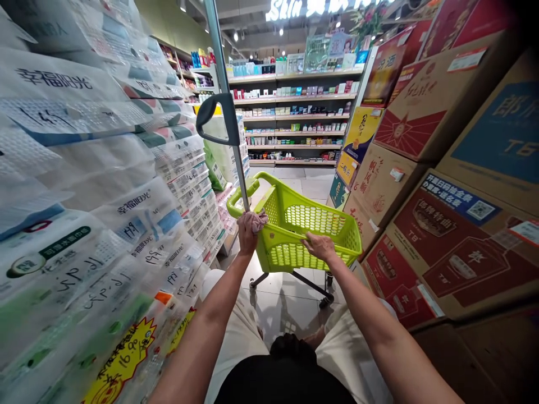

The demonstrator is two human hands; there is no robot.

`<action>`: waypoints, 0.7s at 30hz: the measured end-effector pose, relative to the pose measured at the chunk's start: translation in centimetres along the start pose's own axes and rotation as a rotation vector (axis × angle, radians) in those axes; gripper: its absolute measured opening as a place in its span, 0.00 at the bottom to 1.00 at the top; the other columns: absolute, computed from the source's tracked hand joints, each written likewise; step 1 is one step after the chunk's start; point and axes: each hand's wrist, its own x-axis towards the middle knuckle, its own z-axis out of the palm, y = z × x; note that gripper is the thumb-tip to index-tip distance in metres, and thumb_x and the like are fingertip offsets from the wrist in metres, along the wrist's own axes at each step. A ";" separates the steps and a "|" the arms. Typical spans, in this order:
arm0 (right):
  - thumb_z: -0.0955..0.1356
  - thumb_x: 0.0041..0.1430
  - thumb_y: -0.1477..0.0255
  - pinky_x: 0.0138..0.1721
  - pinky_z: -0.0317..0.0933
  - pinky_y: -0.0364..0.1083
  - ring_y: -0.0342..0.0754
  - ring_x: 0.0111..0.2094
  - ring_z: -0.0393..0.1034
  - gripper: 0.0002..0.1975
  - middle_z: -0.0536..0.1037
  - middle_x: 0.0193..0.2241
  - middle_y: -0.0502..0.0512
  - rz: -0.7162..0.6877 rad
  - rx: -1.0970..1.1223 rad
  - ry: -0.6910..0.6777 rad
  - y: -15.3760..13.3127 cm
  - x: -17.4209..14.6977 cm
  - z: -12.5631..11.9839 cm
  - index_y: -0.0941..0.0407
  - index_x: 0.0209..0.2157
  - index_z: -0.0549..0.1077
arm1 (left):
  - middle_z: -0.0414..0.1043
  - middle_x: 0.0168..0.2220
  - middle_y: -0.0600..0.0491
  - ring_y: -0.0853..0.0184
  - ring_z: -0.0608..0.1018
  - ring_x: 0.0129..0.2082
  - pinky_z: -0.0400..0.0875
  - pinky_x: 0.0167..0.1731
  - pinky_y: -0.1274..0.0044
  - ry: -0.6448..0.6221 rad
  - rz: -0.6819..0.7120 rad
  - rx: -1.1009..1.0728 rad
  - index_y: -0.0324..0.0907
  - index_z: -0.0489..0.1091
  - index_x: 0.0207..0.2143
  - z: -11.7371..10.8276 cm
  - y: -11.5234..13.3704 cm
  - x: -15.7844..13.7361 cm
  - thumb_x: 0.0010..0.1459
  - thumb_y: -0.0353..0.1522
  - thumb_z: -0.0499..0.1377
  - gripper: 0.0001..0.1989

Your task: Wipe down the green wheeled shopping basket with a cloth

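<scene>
A lime-green plastic shopping cart (290, 253) with perforated sides stands in front of me on dark legs with casters. My left hand (248, 234) is closed on a crumpled pink cloth (258, 222), held against the cart's near left corner. My right hand (319, 246) has its fingers hooked over the near side rim of the cart. A metal pole (241, 171) with a dark grey loop handle (229, 119) rises from behind my left hand and leans slightly left. Its lower end is hidden. Little of the basket's inside shows.
Stacked white plastic-wrapped packs (126, 163) with handwritten prices rise close on my left. Cardboard cartons (404, 112) are piled high on my right. Beyond the cart, tiled floor (290, 175) leads to shelves (295, 98) of small boxes and bottles.
</scene>
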 end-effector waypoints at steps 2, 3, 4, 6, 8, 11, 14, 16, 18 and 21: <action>0.57 0.72 0.54 0.32 0.46 0.44 0.51 0.37 0.76 0.22 0.83 0.39 0.58 -0.011 0.000 0.004 0.8 -0.3 0.3 0.54 0.47 0.73 | 0.70 0.60 0.36 0.53 0.67 0.68 0.60 0.68 0.54 0.049 -0.057 0.005 0.39 0.68 0.57 -0.6 0.3 0.0 0.67 0.33 0.54 0.18; 0.57 0.72 0.54 0.32 0.45 0.44 0.51 0.37 0.76 0.22 0.83 0.39 0.58 -0.018 0.003 0.001 1.3 -0.5 0.3 0.54 0.46 0.73 | 0.69 0.60 0.35 0.53 0.67 0.68 0.60 0.68 0.53 0.091 -0.093 0.016 0.38 0.67 0.57 -1.1 0.5 0.1 0.66 0.31 0.53 0.18; 0.57 0.72 0.54 0.32 0.45 0.45 0.51 0.37 0.75 0.22 0.83 0.39 0.58 -0.025 0.008 -0.004 1.7 -0.6 0.4 0.54 0.47 0.73 | 0.68 0.61 0.35 0.53 0.66 0.68 0.59 0.69 0.52 0.135 -0.124 0.032 0.38 0.66 0.58 -1.7 0.8 0.4 0.66 0.30 0.53 0.19; 0.57 0.72 0.54 0.32 0.45 0.44 0.51 0.37 0.75 0.22 0.83 0.40 0.58 -0.039 0.017 -0.015 2.8 -0.7 0.4 0.54 0.47 0.73 | 0.66 0.63 0.35 0.53 0.63 0.70 0.57 0.70 0.53 0.189 -0.147 0.067 0.38 0.65 0.59 -3.1 1.3 1.4 0.65 0.26 0.51 0.21; 0.57 0.71 0.54 0.33 0.46 0.44 0.52 0.38 0.75 0.22 0.83 0.40 0.59 -0.042 0.021 -0.024 3.5 -0.8 0.2 0.54 0.46 0.73 | 0.65 0.64 0.38 0.55 0.61 0.71 0.56 0.71 0.54 0.163 -0.136 0.099 0.40 0.66 0.59 -4.7 1.8 2.6 0.63 0.24 0.52 0.22; 0.58 0.71 0.53 0.37 0.50 0.44 0.52 0.40 0.74 0.23 0.82 0.42 0.60 -0.033 0.059 0.008 2.7 -0.8 0.0 0.55 0.47 0.74 | 0.63 0.66 0.41 0.55 0.61 0.71 0.60 0.70 0.57 0.055 -0.142 0.129 0.44 0.67 0.59 -5.9 3.0 3.3 0.58 0.22 0.55 0.26; 0.56 0.72 0.52 0.47 0.53 0.45 0.53 0.47 0.71 0.26 0.81 0.47 0.60 -0.069 0.205 0.154 -0.7 -0.5 0.1 0.56 0.51 0.73 | 0.62 0.66 0.41 0.55 0.60 0.72 0.61 0.70 0.56 0.007 -0.105 0.112 0.44 0.64 0.62 -5.1 4.5 1.2 0.57 0.20 0.54 0.30; 0.54 0.73 0.54 0.53 0.52 0.47 0.53 0.51 0.69 0.26 0.79 0.50 0.61 -0.029 0.324 0.238 -3.4 -0.2 0.3 0.56 0.53 0.72 | 0.62 0.65 0.40 0.55 0.58 0.73 0.60 0.70 0.56 0.018 -0.069 0.078 0.43 0.64 0.62 -3.9 5.5 -1.2 0.59 0.21 0.53 0.28; 0.53 0.74 0.55 0.55 0.51 0.48 0.53 0.51 0.67 0.27 0.78 0.49 0.61 0.066 0.399 0.277 -5.3 0.1 0.7 0.57 0.51 0.73 | 0.63 0.63 0.38 0.54 0.61 0.71 0.63 0.68 0.56 0.032 -0.101 0.053 0.41 0.66 0.60 -2.6 6.2 -3.8 0.61 0.22 0.52 0.25; 0.53 0.74 0.55 0.56 0.50 0.49 0.54 0.51 0.65 0.26 0.78 0.47 0.61 0.101 0.431 0.285 -6.1 0.2 1.2 0.57 0.47 0.73 | 0.68 0.57 0.38 0.52 0.72 0.63 0.71 0.61 0.58 0.005 -0.295 0.018 0.41 0.69 0.54 -1.4 6.7 -6.8 0.57 0.22 0.54 0.22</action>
